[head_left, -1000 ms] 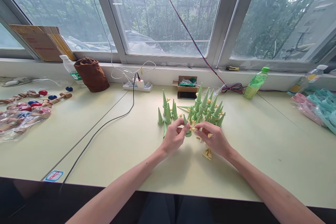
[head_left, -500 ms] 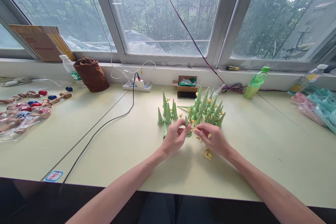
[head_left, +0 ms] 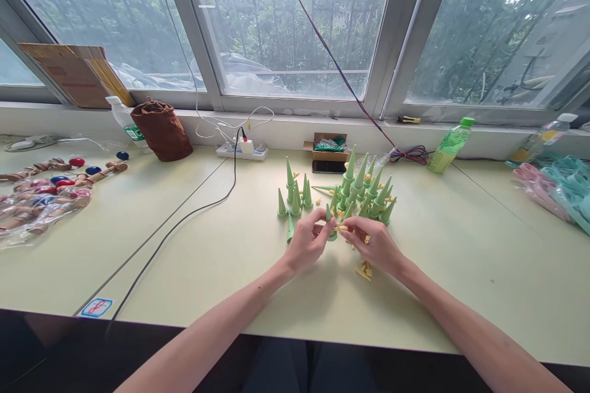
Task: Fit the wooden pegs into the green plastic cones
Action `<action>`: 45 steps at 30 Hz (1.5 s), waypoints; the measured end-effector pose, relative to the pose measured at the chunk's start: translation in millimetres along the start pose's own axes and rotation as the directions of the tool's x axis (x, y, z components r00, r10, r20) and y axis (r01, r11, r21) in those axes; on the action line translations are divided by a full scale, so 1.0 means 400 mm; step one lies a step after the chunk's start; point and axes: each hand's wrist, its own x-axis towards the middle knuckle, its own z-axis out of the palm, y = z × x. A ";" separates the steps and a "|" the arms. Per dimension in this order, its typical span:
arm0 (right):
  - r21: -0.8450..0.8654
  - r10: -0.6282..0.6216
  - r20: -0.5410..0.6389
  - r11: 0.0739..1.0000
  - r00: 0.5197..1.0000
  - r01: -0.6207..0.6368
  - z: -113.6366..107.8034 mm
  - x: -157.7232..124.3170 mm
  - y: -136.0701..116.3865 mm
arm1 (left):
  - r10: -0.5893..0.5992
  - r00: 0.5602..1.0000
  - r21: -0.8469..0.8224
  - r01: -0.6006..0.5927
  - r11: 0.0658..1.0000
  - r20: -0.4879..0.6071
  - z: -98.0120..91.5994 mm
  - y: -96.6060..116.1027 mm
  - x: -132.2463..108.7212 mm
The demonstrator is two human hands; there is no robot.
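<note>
My left hand [head_left: 308, 241] is closed round a green cone-shaped plastic piece [head_left: 330, 225] just above the pale green table [head_left: 193, 258]. My right hand [head_left: 375, 244] pinches a small yellow plastic part [head_left: 342, 228] against that cone's side. Behind the hands stand and lean several more green cones [head_left: 359, 191], some stacked into tall spikes. A few cones [head_left: 294, 195] stand apart on the left of the heap. Loose yellow parts [head_left: 364, 269] lie under and beside my right hand.
A black cable [head_left: 184, 218] crosses the table from a power strip [head_left: 243, 150]. A brown pouch [head_left: 161, 129], water bottle [head_left: 123, 120] and wooden toys in bags [head_left: 41, 196] lie left. A green bottle [head_left: 448, 145], small box [head_left: 329, 147], phone [head_left: 328, 166] and pastel plastic items [head_left: 560, 190] lie behind and right.
The hands have closed in slightly on each other; the yellow part now sits against the cone. Nothing else has moved.
</note>
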 end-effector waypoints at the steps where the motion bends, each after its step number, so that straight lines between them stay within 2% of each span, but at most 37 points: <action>1: 0.001 0.003 0.008 1.000 1.000 -0.003 0.000 0.000 0.000 | 0.001 1.000 0.002 -0.001 1.000 0.005 0.000 0.000 0.000; 6: 0.009 0.024 0.037 1.000 0.999 -0.024 0.001 -0.002 -0.002 | 0.009 1.000 0.006 -0.009 1.000 0.022 0.000 0.002 -0.002; 13: -0.005 0.004 -0.021 1.000 1.000 -0.004 0.002 0.001 0.001 | -0.021 1.000 -0.004 0.021 1.000 0.001 0.000 0.000 0.000; 28: -0.002 -0.002 -0.064 1.000 0.998 0.002 0.000 0.001 -0.003 | -0.065 0.997 -0.022 0.064 0.998 -0.032 -0.002 0.002 0.002; 35: -0.019 -0.060 -0.066 0.998 0.996 0.059 -0.007 0.003 -0.012 | -0.091 0.994 -0.044 0.089 0.995 -0.056 -0.001 0.005 0.006; 40: -0.030 -0.065 -0.060 0.998 0.996 0.064 -0.005 0.004 -0.007 | -0.041 0.997 0.001 0.042 0.999 -0.062 0.000 0.004 0.005; 45: -0.021 -0.036 -0.012 0.999 0.999 0.036 -0.003 0.001 0.001 | 0.000 1.000 0.052 0.001 0.999 -0.017 0.000 -0.001 -0.004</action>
